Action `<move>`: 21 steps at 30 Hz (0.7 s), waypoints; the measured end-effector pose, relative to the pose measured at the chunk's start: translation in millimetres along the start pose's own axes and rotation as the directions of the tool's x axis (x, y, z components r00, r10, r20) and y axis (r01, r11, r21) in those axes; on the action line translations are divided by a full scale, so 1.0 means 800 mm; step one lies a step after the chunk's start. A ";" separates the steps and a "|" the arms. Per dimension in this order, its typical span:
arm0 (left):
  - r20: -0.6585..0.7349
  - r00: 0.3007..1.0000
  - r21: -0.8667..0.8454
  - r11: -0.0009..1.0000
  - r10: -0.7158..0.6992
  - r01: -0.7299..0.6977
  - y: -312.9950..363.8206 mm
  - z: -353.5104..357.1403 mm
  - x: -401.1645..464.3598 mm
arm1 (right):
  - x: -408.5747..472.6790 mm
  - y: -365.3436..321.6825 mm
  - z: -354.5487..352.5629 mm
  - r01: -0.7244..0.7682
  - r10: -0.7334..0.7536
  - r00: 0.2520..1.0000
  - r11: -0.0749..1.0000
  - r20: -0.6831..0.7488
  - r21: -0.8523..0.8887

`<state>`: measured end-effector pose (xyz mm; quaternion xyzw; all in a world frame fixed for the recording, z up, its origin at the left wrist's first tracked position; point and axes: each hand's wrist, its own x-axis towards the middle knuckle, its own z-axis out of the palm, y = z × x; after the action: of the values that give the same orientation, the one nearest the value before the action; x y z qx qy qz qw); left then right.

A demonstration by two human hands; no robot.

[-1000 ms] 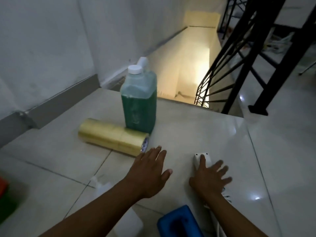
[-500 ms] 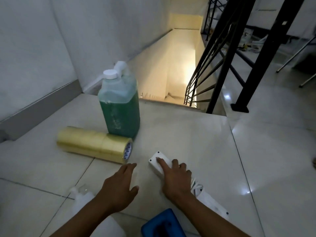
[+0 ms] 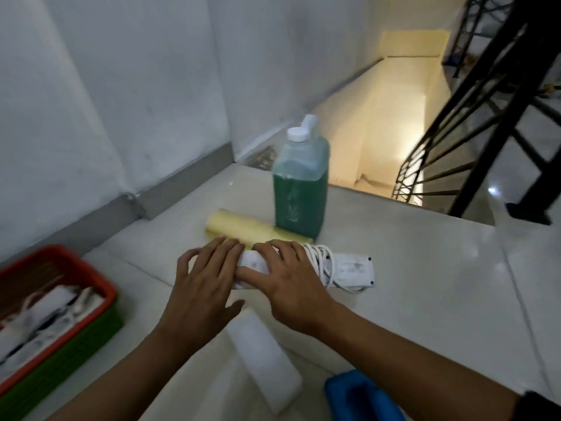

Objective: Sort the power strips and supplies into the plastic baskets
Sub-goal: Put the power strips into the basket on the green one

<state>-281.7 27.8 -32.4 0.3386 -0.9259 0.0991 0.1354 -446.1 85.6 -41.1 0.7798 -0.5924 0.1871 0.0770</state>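
hands: both sit at the centre of the frame, palms down on one white power strip (image 3: 353,270)
left hand (image 3: 202,291): fingers spread and flat, fingertips over the strip's left end; it looks more laid on than closed around, and a real grip cannot be told
right hand (image 3: 290,287): fingers curled over the top of the strip's middle, thumb against its near edge, clasping it
power strip: lies across the floor (image 3: 425,284) just right of centre, its label side up at the right end, white cord (image 3: 323,262) coiled around its body beside the right hand
tape rolls (image 3: 243,227): yellow stack lying on its side just behind the hands, touching or nearly touching the strip
green bottle (image 3: 300,189): upright behind the tape, white cap, dark green liquid
baskets: red basket (image 3: 76,268) nested in a green basket (image 3: 60,366) at the lower left, white items lying inside
white block (image 3: 267,357): on the floor in the lower centre, between the forearms, blurred
blue object (image 3: 361,399): at the bottom edge, right of centre, partly cut off
stairwell (image 3: 394,132): upper right, lit yellow, black railing (image 3: 473,117) beside it
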 end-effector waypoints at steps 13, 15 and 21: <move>-0.171 0.920 0.010 0.933 -0.354 0.361 -0.146 -0.082 -0.206 | 0.113 -0.193 0.033 0.537 -0.536 0.841 0.844 -0.070 -0.001; -0.177 0.886 0.002 0.900 -0.428 0.435 -0.169 -0.089 -0.245 | 0.137 -0.216 0.042 0.537 -0.537 0.842 0.844 -0.047 -0.011; -0.206 0.650 -0.210 0.682 -0.731 0.700 -0.238 -0.081 -0.340 | 0.209 -0.232 0.076 0.509 -0.507 0.860 0.851 0.056 -0.130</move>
<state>53.8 65.9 -40.2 0.6512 -0.6927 0.0316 0.3084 -219.0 -31.4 -14.0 0.9030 -0.3778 0.1105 0.1724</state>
